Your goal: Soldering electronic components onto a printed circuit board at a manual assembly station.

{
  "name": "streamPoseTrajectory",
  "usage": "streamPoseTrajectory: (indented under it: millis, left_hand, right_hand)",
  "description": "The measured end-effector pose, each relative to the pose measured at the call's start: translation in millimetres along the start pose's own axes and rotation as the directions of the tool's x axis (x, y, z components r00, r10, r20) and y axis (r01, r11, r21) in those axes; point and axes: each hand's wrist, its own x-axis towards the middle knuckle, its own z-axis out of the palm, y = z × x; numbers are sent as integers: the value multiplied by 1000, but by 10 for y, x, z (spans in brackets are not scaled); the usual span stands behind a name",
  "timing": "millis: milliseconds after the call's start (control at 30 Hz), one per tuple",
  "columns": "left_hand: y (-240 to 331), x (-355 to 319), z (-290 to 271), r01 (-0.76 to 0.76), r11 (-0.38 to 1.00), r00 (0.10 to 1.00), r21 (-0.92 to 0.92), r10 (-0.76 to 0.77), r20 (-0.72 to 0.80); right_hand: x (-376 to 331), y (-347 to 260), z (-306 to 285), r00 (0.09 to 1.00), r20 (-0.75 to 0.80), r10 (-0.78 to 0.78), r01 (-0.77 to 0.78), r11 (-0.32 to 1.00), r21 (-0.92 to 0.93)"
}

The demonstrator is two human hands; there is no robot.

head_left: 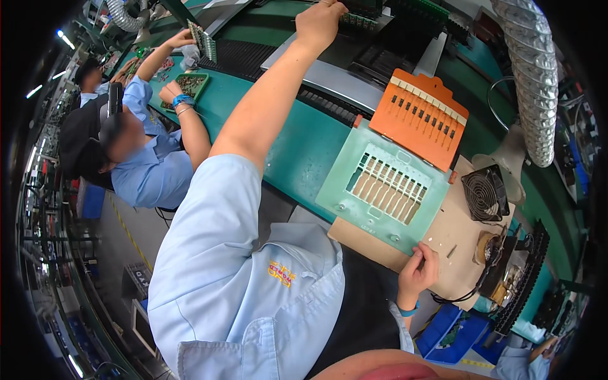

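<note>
Bright, even overhead light is flooding the scene with soft shadows, strip lamps [65,40] are glaring at upper left, and fisheye distortion is bending edges into a black, blurred rim

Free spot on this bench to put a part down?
Bare cardboard between the green frame, the small fan and the right hand. Also bare green bench top left of the frame. Crowded: the far edge at the left hand, and the cables right of the fan.
</note>
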Motion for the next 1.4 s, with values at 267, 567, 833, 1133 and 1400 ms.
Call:
streamPoseTrajectory:
  millis: [267, 567, 833, 1133, 1400]
  left_hand:
    - [159, 16, -177, 162, 984, 954, 72, -175, 245]
    - [600, -370, -606, -85, 974, 934, -209, 5, -357]
    - [-297, -774, -561, 282, 693, 884, -664, -456, -101]
    - [-1051, -1343, -1208, 245, -357, 507, -901, -746, 433]
    - [-1234, -1458, -1150, 123, -501, 398, -857, -766, 505]
  right_hand:
    - [-2, 17, -37, 998, 51, -25, 26, 999, -33]
    - [-8, -5, 9, 1000, 4, -4, 4, 1000, -6]
    - [-48, 81, 6, 1000, 23, 0, 0, 1000, -27]
    - [-21, 15, 16, 999, 52, 1, 0, 1000, -9]
    - [-12, 13, 12, 999, 45, 12, -12, 1000, -14]
